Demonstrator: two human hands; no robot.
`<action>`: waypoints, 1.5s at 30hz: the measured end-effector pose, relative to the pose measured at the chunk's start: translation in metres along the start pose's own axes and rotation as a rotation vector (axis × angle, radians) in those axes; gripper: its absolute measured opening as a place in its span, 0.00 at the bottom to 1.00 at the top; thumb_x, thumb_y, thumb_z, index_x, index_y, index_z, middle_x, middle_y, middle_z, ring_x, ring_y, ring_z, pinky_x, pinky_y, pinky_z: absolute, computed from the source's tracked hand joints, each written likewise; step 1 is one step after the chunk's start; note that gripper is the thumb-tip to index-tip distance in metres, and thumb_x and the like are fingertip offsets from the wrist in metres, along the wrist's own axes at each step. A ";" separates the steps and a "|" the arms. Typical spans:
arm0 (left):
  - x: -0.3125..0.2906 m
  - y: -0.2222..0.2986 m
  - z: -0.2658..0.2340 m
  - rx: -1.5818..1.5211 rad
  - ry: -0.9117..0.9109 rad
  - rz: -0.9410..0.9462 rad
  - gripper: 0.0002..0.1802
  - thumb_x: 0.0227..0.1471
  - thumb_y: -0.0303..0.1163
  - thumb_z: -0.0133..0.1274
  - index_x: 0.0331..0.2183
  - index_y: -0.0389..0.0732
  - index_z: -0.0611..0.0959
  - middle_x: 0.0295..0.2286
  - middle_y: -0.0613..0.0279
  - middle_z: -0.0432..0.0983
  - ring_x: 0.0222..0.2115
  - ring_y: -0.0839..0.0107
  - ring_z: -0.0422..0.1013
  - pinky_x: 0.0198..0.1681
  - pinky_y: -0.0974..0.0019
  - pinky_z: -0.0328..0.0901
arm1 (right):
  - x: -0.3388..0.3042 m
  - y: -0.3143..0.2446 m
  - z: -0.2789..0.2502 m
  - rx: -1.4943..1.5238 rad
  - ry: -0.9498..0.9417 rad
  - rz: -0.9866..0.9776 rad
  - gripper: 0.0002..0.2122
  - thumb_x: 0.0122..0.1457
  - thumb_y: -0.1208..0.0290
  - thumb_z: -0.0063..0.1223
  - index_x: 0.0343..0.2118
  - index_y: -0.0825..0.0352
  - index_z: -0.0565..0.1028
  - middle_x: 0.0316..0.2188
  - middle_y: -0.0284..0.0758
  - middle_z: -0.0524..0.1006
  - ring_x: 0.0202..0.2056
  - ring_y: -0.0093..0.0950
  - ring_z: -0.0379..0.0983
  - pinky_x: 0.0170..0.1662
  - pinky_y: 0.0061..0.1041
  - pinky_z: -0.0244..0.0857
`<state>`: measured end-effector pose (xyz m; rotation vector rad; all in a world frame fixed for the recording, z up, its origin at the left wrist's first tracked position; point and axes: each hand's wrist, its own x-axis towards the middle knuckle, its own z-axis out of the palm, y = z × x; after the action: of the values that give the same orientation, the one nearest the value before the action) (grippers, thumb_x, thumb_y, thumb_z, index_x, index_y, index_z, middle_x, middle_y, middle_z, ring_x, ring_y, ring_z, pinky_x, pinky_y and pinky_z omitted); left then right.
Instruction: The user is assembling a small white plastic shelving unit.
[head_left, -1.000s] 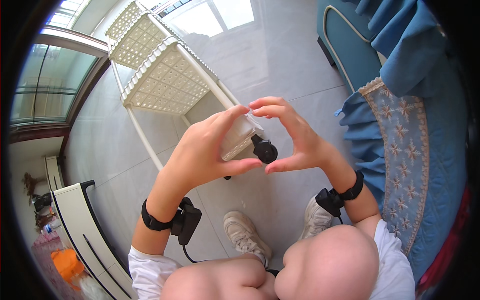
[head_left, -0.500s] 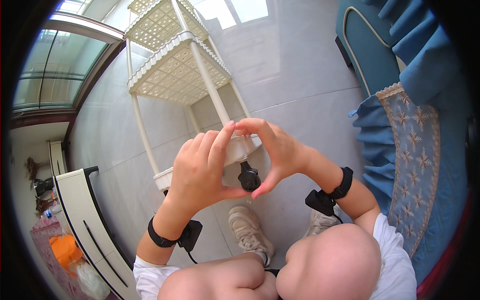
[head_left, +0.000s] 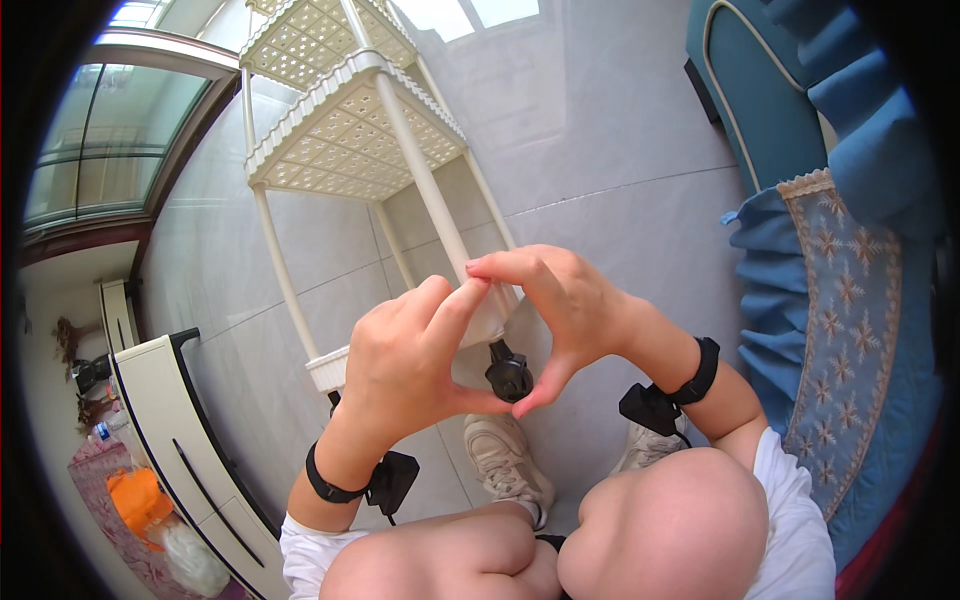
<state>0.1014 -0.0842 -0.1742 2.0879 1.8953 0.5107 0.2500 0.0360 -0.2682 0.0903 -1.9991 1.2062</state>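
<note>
My left hand (head_left: 395, 350) and my right hand (head_left: 578, 308) are raised in front of me, joined at the tips of the index fingers and at the thumbs. Together they frame a rounded gap with nothing held in it. Both hands have thumb and index finger wide apart, and the other fingers curl. Through the gap shows a black caster wheel (head_left: 509, 377) at the foot of a cream plastic rack (head_left: 362, 145) with lattice shelves. My hands hide part of the rack's lowest shelf.
Black straps with small boxes circle both wrists. Grey floor tiles (head_left: 620, 150) spread around the rack. A blue ruffled cover with an embroidered band (head_left: 838, 300) hangs at the right. At the left are a white drawer cabinet (head_left: 165, 390), an orange bag (head_left: 138, 503) and a glass door (head_left: 120, 140).
The view has shifted slightly, so the rack sits a little lower and the blue cover farther right. My hands keep the same joined shape.
</note>
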 end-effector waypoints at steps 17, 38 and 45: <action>0.004 0.007 -0.001 0.020 -0.014 -0.029 0.47 0.15 0.45 0.72 0.44 0.39 0.76 0.24 0.62 0.65 0.21 0.64 0.66 0.23 0.64 0.62 | -0.002 -0.001 -0.011 -0.007 -0.037 0.040 0.45 0.30 0.48 0.73 0.51 0.67 0.63 0.40 0.40 0.75 0.37 0.38 0.76 0.38 0.31 0.71; -0.079 -0.030 -0.045 -0.054 -0.129 -0.187 0.61 0.23 0.53 0.72 0.59 0.46 0.64 0.61 0.55 0.52 0.64 0.51 0.44 0.64 0.46 0.45 | -0.014 0.007 -0.023 -0.135 0.133 0.128 0.30 0.40 0.76 0.66 0.49 0.65 0.65 0.36 0.41 0.72 0.34 0.36 0.71 0.39 0.29 0.66; -0.068 -0.026 0.010 -0.179 0.172 -0.072 0.61 0.27 0.60 0.69 0.59 0.45 0.60 0.61 0.52 0.53 0.64 0.42 0.37 0.62 0.36 0.39 | -0.025 0.014 -0.060 -0.007 0.028 0.298 0.44 0.36 0.70 0.75 0.58 0.66 0.59 0.52 0.39 0.65 0.50 0.33 0.67 0.56 0.31 0.58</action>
<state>0.0769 -0.1491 -0.1992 1.9093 1.9285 0.8337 0.2964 0.0828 -0.2804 -0.2349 -2.0419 1.3755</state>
